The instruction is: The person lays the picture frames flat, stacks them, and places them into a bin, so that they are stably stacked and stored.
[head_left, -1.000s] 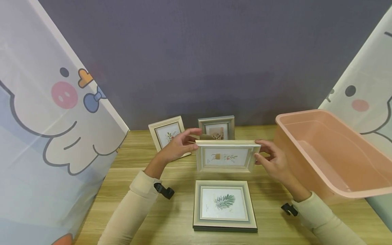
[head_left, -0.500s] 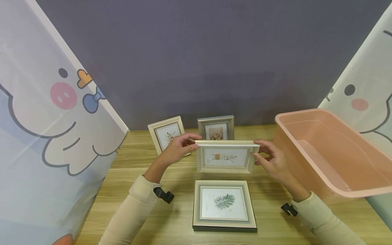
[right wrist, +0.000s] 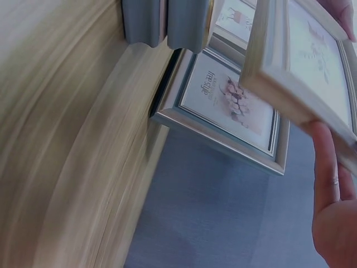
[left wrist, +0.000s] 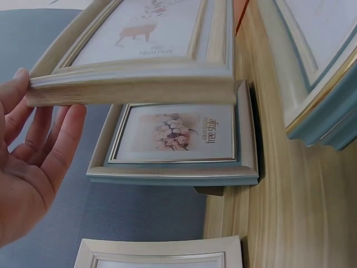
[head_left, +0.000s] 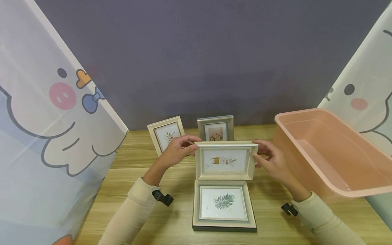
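Observation:
A cream picture frame [head_left: 225, 175] with a deer and flower print is held on its long side between both hands. My left hand [head_left: 176, 151] pinches its upper left corner; my right hand [head_left: 273, 162] grips the upper right corner. In the left wrist view the left hand [left wrist: 33, 145] has its thumb and fingertips on the frame's edge. The right wrist view shows fingers [right wrist: 326, 167] of the right hand under the frame's edge. Just nearer, a larger frame [head_left: 199, 204] with a green leaf print lies flat; another frame's dark edge shows beneath it.
Behind the held frame stand a grey-silver frame [head_left: 230, 128] with a flower photo and, to its left, a cream frame [head_left: 152, 133] with a plant print. A pink plastic tub [head_left: 309, 163] sits at the right of the wooden table [head_left: 128, 190]. A grey panel [head_left: 196, 61] rises behind.
The held frame has tipped so its face turns up more toward the head camera, and its lower edge has come nearer the leaf-print frame. Both hands keep their hold, nearly in place.

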Available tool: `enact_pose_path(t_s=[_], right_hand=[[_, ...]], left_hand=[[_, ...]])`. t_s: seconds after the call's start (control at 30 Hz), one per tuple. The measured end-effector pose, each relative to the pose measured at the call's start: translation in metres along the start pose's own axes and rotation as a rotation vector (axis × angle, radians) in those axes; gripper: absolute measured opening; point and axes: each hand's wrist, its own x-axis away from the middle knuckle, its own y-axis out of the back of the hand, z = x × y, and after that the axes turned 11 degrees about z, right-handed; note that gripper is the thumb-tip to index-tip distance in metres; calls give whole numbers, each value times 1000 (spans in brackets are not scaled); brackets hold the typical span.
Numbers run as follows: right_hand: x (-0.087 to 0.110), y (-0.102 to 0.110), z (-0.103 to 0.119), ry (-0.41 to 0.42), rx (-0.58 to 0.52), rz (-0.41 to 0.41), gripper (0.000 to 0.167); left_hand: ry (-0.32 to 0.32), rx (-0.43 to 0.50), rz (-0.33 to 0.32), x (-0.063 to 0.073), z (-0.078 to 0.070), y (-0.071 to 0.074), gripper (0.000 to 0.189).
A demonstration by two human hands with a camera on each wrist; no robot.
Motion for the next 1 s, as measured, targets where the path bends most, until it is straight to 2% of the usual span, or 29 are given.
enact_pose_path(t_s=[0.33,0.57,0.7,1.0], right_hand=[[0,4,-1,-112,-59,143,40],[3,1,-2,-273,-112,236,29],[6,-3,-5,-364,-153,267,30],[12,-9,-10,-505,-123,343,32]], left_hand=[[93,69,20,9,4,-4,29],[159,100,74,16,13,-9,34],[203,106,94,20,20,-14,32],[295,131,106,28,35,-24,31]])
